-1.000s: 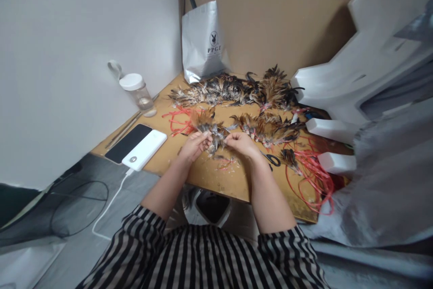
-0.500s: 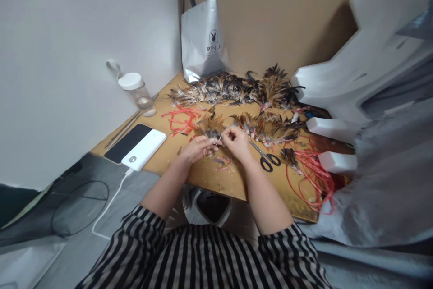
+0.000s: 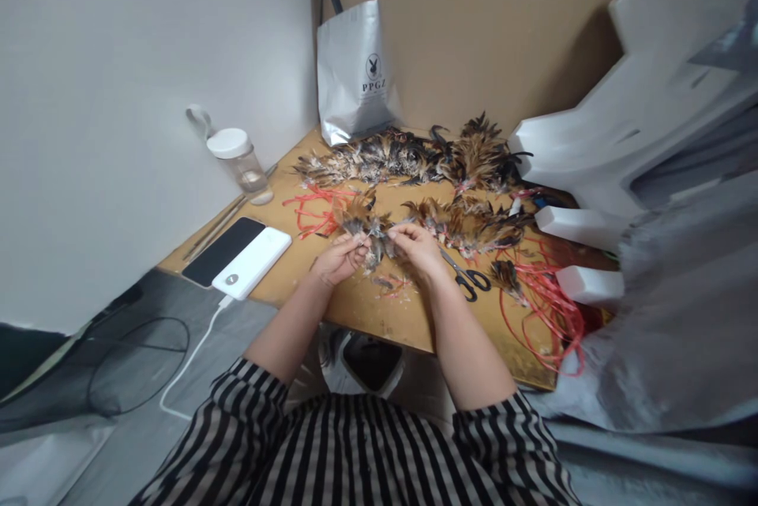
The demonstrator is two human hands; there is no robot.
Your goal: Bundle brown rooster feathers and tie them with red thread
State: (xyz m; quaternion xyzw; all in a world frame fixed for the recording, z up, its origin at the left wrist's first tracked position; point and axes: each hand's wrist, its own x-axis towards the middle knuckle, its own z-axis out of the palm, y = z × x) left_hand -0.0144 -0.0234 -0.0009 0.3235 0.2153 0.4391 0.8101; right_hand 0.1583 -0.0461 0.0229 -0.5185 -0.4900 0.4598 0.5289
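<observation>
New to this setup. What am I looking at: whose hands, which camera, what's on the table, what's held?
No robot here: these are a person's two bare hands, and every picture comes from one head-worn camera looking forward and down.

The left hand pinches a small feather bunch. The right hand is at its right side; what those fingers grip is too small to tell.

On the wooden table, scissors lie beside the right forearm, with red strips farther right. More feathers lie behind, before a silver bag. A bottle stands at the left.
</observation>
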